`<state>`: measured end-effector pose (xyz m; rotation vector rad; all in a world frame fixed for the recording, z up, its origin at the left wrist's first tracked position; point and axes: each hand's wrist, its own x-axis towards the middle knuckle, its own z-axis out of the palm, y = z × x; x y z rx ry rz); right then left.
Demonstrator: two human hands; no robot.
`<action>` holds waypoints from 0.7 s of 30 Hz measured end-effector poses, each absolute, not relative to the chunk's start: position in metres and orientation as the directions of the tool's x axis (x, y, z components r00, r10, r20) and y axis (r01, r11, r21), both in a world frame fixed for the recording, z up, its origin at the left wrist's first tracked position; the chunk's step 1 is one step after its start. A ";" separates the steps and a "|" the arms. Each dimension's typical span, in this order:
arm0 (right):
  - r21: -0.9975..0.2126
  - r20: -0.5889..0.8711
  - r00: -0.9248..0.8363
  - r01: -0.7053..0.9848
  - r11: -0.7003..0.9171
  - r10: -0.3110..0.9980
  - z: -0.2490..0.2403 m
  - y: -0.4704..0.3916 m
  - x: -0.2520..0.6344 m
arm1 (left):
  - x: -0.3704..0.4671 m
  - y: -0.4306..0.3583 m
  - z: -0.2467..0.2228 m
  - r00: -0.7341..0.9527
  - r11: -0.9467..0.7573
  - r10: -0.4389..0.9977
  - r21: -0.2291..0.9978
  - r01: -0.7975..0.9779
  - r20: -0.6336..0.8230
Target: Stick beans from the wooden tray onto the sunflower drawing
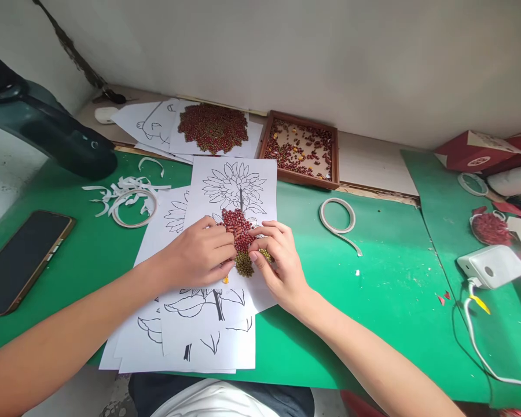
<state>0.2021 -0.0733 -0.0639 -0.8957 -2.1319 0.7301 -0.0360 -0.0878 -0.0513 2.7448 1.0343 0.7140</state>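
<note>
A white sheet with a line-drawn flower lies on a stack of drawn sheets. Red beans cover part of its lower half, with green beans below them. My left hand rests at the left edge of the beans, fingers curled and closed; whatever its fingertips hold is hidden. From the right, my right hand touches the beans with bent fingers and the thumb near the green ones; anything between its fingertips is too small to name. A yellow bit lies below my left hand.
Behind the sheet stand a wooden tray of mixed beans and a bean-covered picture. Tape rolls and paper scraps flank the sheets. A phone lies left; a white device with a cable sits right.
</note>
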 end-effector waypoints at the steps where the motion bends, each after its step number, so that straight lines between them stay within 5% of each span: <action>1: -0.705 0.388 -0.512 0.370 0.604 0.767 -0.064 -0.073 0.202 | -0.037 -0.088 -0.051 0.658 -0.763 0.645 0.277 0.584 0.389; 21: -0.705 0.402 -0.511 0.356 0.613 0.759 -0.065 -0.068 0.203 | -0.043 -0.087 -0.049 0.707 -0.809 0.586 0.252 0.530 0.395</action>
